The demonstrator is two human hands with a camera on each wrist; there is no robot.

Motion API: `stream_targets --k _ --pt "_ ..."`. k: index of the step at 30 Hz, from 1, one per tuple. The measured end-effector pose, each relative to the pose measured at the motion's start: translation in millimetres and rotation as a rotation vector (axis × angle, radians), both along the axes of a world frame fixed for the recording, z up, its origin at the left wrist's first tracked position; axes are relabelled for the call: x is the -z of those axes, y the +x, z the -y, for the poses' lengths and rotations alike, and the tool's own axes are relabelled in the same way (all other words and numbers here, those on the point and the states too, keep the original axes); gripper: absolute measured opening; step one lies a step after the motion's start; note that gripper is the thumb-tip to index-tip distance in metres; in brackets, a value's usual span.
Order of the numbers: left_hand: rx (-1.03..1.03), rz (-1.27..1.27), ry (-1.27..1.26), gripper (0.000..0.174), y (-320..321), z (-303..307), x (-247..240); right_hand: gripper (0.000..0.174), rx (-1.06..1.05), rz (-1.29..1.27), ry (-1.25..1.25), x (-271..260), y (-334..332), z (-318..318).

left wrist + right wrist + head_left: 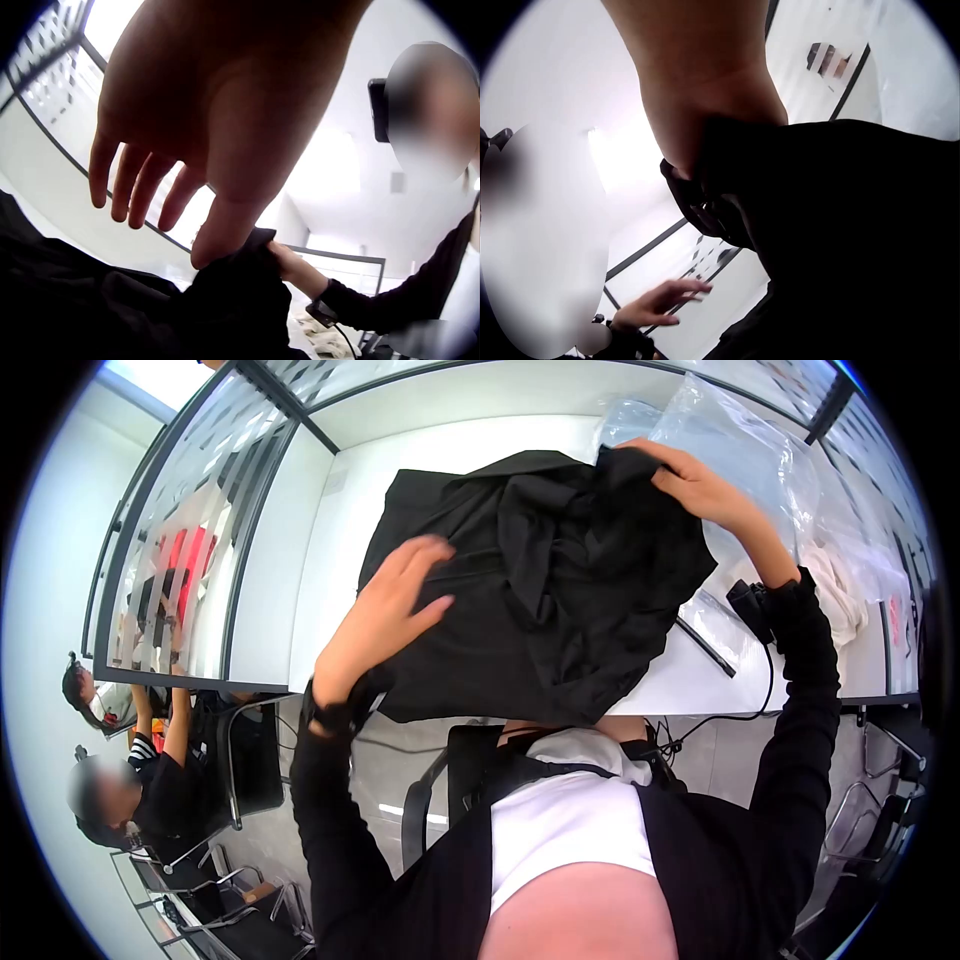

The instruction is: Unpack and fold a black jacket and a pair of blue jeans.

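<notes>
A black garment point(450, 600) lies spread on the white table, its upper right part bunched and folded over itself. My right hand point(705, 485) grips a gathered edge of it at the far right corner. In the right wrist view the cloth point(855, 225) hides most of that hand's fingers. Over the garment's left side is my left hand point(380, 610), thumb apart from the fingers and nothing held. The left wrist view shows its fingers point(139, 191) extended above the dark cloth.
Clear plastic bags point(740, 450) lie at the back right of the table. Off-white cloth point(835, 595) sits further right, and a black stick-like item point(706, 647) lies by the garment's right edge. A cable point(765, 680) hangs from the right wrist camera. Another person point(170, 790) sits at left.
</notes>
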State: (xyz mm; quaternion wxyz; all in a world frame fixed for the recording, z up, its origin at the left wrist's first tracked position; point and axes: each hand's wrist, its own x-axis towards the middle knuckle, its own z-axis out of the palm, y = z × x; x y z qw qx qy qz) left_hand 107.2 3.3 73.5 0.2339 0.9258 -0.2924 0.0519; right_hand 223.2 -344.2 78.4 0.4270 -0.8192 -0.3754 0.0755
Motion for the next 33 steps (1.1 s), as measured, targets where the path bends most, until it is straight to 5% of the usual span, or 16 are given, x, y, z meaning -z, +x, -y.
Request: stream_targets --k 5,7,8,11,14,18,22,23,25,28,30,33 --pt "0.365 0.094 -0.108 0.064 71 76 -10 0.057 -0.22 -0.024 -0.073 -21 -38 -26" --pt "0.607 -0.122 -0.142 0.067 93 98 -7 0.047 -0.294 0.073 -0.095 -26 -55 -30" --pt "0.679 -0.145 -0.173 0.054 96 105 -9 0.059 -0.287 0.095 -0.133 -26 -58 -30" --pt "0.43 -0.227 -0.04 0.035 115 109 1 0.07 -0.145 0.261 -0.147 -23 -65 -11" --pt "0.161 -0.226 -0.461 0.016 115 97 -6 0.064 0.141 0.222 -0.365 -20 -54 17" --pt "0.002 0.146 -0.417 0.019 107 79 -36 0.044 0.286 -0.019 -0.449 -1 -27 39" --pt "-0.012 0.863 -0.075 0.019 90 57 -78 0.029 0.291 0.446 -0.009 4 -20 34" --pt "-0.077 0.985 0.085 0.022 83 51 -91 0.024 0.474 -0.183 0.399 -7 -32 20" --pt "-0.134 1.127 0.268 0.034 77 37 -118 0.035 0.493 -0.177 0.406 -32 -24 23" --pt "-0.17 1.34 0.09 0.023 58 40 -200 0.041 0.401 0.02 0.594 -88 7 35" --pt "-0.354 1.589 0.223 0.017 38 41 -240 0.041 0.355 0.151 0.692 -128 17 33" --pt "-0.221 1.779 0.239 0.023 15 23 -291 0.041 0.334 0.36 0.684 -178 21 22"
